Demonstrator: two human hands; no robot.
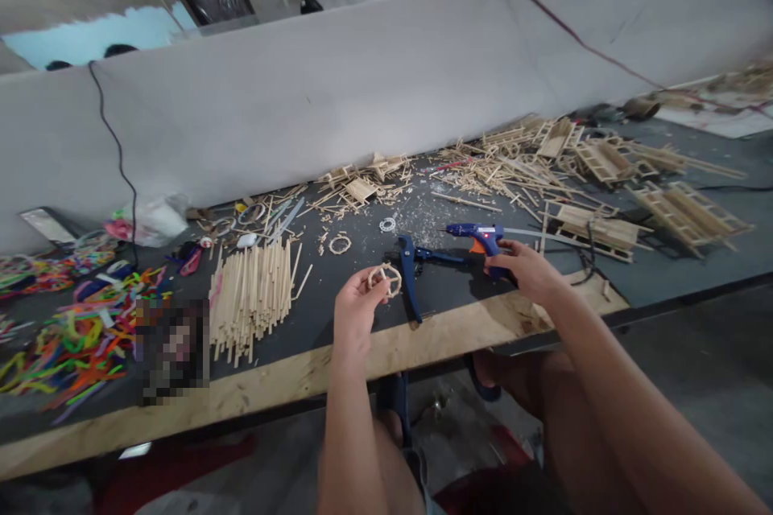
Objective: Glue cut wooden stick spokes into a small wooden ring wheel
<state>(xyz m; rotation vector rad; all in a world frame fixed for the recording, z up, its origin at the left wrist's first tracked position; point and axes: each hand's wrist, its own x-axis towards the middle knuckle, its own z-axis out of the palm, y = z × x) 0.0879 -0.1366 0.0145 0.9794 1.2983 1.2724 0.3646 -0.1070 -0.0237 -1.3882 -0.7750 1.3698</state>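
Between the thumb and fingers of my left hand point(357, 307) is a small wheel made of wooden sticks point(394, 280), with spokes inside its ring. My right hand point(524, 267) is wrapped round the handle of a blue glue gun point(477, 233) with an orange trigger; its nozzle points left. A blue-handled cutter point(410, 278) lies on the dark table between my hands. Beyond my left hand rest a wooden ring point(340, 245) and a white ring with holes point(387, 224).
A pile of wooden sticks point(254, 298) lies left of my left hand. Colourful pipe cleaners point(78, 338) cover the far left. Stick-built pieces point(604, 157) and loose sticks fill the back right. A pale low wall point(302, 113) stands behind the table.
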